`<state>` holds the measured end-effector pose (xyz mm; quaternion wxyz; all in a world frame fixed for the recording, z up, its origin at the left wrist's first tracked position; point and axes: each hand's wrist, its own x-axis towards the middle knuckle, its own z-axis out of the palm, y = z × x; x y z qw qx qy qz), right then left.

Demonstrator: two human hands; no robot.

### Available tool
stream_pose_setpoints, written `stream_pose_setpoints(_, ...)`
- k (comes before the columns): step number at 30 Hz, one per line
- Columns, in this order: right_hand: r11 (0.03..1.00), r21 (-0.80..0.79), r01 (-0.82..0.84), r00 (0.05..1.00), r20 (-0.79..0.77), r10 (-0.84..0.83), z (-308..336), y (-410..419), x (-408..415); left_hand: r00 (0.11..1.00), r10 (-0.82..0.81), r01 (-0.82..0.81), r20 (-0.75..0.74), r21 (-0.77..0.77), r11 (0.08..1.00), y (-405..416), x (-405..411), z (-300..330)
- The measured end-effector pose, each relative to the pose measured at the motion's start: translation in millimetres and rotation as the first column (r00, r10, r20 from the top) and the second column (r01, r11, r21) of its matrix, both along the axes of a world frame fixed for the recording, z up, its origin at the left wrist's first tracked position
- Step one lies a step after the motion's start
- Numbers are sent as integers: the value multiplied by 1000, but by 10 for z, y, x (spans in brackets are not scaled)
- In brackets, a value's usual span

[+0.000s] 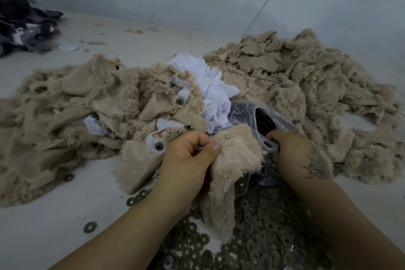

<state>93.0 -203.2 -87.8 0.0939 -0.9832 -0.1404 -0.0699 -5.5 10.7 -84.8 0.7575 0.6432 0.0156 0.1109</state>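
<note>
Table carries the whole job. The right-hand pile of fur pieces, toward the far right corner, shows no fittings, so treat it as unworked; judged by its bulk, most of the job remains. The left-hand pile includes pieces with white patches and round studs already fitted; count these as done. A heap of washers lies at the near edge, between your forearms. The plastic bag sits mid-table, mouth open. The fur piece in hand lies just in front of the bag and shows no fittings. Your left hand pinches its upper edge; your right hand curls its fingers round the bag's rim.
</note>
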Motion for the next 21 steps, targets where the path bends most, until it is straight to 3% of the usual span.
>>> stream_pose_setpoints(10, 999, 25, -21, 1000, 20, 21, -32, 43, -40, 1000, 10, -10, -3, -11, 1000, -10, -5, 10)
stream_pose_setpoints(12, 997, 71, -5, 999, 38, 2, -13, 32, -58, 1000, 11, -11, -2, -11, 1000, -9, -2, 6)
stream_pose_setpoints(16, 945, 321, 53, 978, 176, -115, 172, 108, -200, 1000, 4, -4, 11, -18, 1000, -3, -7, 13)
stream_pose_setpoints(18, 942, 331, 62, 965, 219, -141, 353, 198, -326, 999, 6, -5, 34, -31, 1000, 9, -13, 22)
stream_pose_setpoints(19, 953, 297, 58, 986, 130, -101, 458, 219, -391, 999, 12, -11, 47, -35, 999, 14, -14, 24)
stream_pose_setpoints(20, 968, 246, 48, 997, -72, -31, 570, 233, -461, 998, 20, -18, 58, -39, 999, 17, -15, 26)
stream_pose_setpoints(21, 973, 229, 22, 940, -336, 57, 656, 227, -528, 997, 26, -23, 68, -43, 999, 18, -16, 28)
